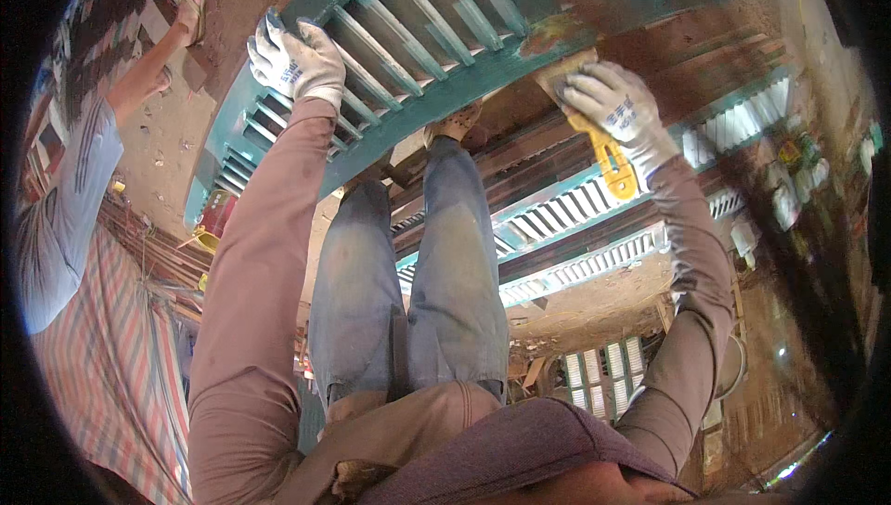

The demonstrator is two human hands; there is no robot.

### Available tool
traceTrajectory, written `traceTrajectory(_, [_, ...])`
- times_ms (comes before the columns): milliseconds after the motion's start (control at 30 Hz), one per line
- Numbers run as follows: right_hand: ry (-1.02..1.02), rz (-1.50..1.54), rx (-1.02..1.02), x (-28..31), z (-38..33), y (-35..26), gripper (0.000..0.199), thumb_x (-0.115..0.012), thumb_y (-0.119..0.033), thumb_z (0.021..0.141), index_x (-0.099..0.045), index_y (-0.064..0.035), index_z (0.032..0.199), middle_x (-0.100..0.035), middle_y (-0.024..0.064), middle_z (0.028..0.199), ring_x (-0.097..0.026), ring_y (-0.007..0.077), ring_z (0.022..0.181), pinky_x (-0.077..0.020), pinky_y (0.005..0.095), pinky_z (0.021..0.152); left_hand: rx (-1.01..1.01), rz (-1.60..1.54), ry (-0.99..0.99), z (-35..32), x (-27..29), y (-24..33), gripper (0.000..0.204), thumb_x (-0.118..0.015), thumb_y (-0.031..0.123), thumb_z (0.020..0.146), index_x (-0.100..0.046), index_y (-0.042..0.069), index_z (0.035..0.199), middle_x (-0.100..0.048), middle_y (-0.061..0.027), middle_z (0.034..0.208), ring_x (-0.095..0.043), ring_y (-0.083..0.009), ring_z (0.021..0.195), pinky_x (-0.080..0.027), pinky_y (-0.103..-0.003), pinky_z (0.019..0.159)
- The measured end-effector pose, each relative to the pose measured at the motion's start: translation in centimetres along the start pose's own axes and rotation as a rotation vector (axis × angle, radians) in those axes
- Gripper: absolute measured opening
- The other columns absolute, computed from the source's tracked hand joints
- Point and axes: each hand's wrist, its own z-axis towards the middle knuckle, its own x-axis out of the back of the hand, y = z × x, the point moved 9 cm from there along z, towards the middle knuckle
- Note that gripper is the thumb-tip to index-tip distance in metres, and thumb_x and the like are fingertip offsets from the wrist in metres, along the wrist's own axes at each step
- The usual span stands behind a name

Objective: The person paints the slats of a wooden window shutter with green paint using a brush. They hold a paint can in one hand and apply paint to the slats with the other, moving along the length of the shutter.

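Well to the left of the left fingers, another person's bent leg ends in a sandal (193, 6), and a striped cloth (116, 338) hangs below that person. The left hand (297, 61), in a white glove, rests at the outer rail of a teal slatted panel (455, 87). Its fingers are bent, the thumb set apart from them; whether they grip the rail I cannot tell, as the palm hides it. The panel spreads from under these fingers to just beside the right fingertips, its pale slats running between the two hands. The right hand (617, 104), also gloved, has its fingers closed round a yellow-handled tool (613, 169); the handle sticks out below them. Below the right fingers, another slatted panel (506, 226) lies apart from the tool.
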Motion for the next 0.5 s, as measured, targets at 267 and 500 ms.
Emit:
traceTrajectory(267, [0.427,-0.012,-0.641,0.8,-4.7,4.4,0.035,-0.064,-0.010,0.079,-0.066,-0.0112,0.113,-0.066,0.0100,0.111,-0.063,0.0268,0.104,-0.0511,0.0368,0.089,0.022,0.029,0.021,-0.1,0.8,-1.0,0.049,-0.054,0.025,0.086,-0.049,0.008,0.133,-0.050,-0.0188,0.131,-0.041,-0.0428,0.124,-0.029,-0.057,0.102])
traceTrajectory(500, [0.253,0.152,-0.541,-3.7,-2.0,-2.5,0.036,-0.063,-0.011,0.074,-0.068,-0.0163,0.110,-0.068,0.0066,0.106,-0.065,0.0273,0.099,-0.0529,0.0381,0.087,0.027,0.044,-0.012,-0.1,0.7,-1.0,0.051,-0.053,0.026,0.086,-0.048,0.009,0.134,-0.050,-0.0168,0.132,-0.040,-0.0419,0.125,-0.028,-0.056,0.103])
